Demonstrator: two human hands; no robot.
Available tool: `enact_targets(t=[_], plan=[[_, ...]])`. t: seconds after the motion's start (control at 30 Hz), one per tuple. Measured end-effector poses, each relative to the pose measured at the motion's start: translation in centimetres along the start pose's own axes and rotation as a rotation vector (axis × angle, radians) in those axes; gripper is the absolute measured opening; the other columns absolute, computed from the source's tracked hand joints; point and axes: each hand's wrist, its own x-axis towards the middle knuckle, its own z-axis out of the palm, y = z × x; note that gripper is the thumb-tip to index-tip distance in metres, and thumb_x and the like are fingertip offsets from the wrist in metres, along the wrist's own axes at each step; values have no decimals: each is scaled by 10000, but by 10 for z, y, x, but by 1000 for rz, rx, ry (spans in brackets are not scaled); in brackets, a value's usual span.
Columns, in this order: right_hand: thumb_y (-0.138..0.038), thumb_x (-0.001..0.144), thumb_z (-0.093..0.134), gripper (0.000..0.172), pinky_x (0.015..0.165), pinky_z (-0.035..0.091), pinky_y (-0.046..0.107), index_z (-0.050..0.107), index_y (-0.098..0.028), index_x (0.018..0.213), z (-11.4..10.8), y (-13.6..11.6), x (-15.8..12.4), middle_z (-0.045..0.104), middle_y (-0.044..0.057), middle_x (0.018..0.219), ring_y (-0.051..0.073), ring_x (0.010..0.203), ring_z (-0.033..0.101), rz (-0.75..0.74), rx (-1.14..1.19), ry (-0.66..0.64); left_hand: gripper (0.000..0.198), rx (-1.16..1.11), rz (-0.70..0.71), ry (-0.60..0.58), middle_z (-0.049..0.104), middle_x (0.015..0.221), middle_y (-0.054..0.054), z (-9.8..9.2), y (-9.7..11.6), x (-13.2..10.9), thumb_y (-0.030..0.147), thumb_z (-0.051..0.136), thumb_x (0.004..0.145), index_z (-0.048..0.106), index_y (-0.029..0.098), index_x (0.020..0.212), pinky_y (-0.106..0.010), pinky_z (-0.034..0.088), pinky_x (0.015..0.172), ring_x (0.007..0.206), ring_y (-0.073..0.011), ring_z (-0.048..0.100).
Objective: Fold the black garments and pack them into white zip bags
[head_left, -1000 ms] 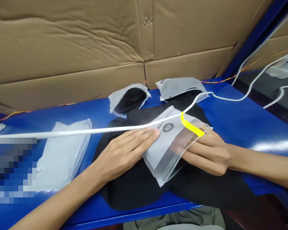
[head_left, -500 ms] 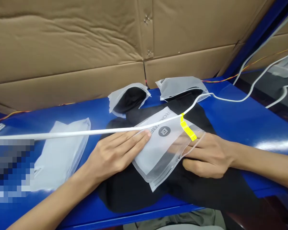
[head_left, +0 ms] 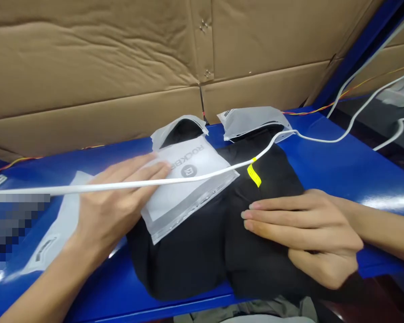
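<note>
Leftward and up the black garment (head_left: 188, 264), the frosted plastic bag (head_left: 185, 185) has slid away from the right hand (head_left: 305, 237), which has drawn back and no longer touches it. The hands now stand well apart, neither clamped on anything. The left hand (head_left: 116, 199) lies palm down across the bag's upper left part, its fingers (head_left: 155, 167) straight and close together, pressing rather than pinching. The right hand rests open on the cloth, fingertips near the middle of the garment.

The bag lies flat and a little askew on the garment's upper left, its printed face up. A flat palm suits this well: even pressure can shift the film without creasing it, while the open right hand can steady the cloth against dragging along.

Just right of the bag, a yellow tag (head_left: 254, 176) lies on the garment. A white cable (head_left: 121, 186) crosses the view in front of the left hand and the bag. Two more bags (head_left: 252, 121) with dark contents sit at the far edge, and another flat bag (head_left: 55, 237) lies beneath the left wrist on the blue workbench (head_left: 357, 179), backed by a cardboard wall (head_left: 87, 58).
</note>
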Motion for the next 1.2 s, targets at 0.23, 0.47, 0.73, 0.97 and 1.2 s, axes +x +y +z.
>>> enact_targets(t=[0.23,0.47,0.73,0.97,1.2], plan=[[-25,930,530,308,973,686,414,588,-229,707,2,43,12,840,145,969,261,1007,821,-413,37,4,378,12,89,-174,801,1254,-145,-13,9,11,315,536,923,760,185,1199,-682,493,1157,1233,-420,736],[-31,948,536,303,992,677,416,604,-221,722,-2,37,12,840,152,1007,254,1020,819,-395,43,-41,566,-315,187,-351,630,1566,-48,-17,4,11,634,338,1090,652,325,1445,-429,605,1048,1327,-304,698],[-12,956,532,345,991,679,403,592,-225,691,-2,38,14,842,136,980,242,988,822,-395,30,-44,610,30,-299,-265,787,1107,-81,21,-6,3,581,445,1091,437,239,1596,-400,639,784,945,-310,787],[-29,958,565,318,999,678,402,604,-234,718,-3,39,12,838,117,1016,232,1042,807,-392,12,-84,448,-18,-323,-285,732,826,-75,21,-7,6,670,503,1029,632,247,956,-344,514,528,695,-279,718],[-35,959,556,315,1011,674,397,594,-243,725,-3,39,10,835,102,1031,224,1058,798,-400,-10,-86,495,-145,-334,-333,710,671,-21,8,-23,12,571,448,1058,628,260,717,-326,440,518,543,-218,622]])
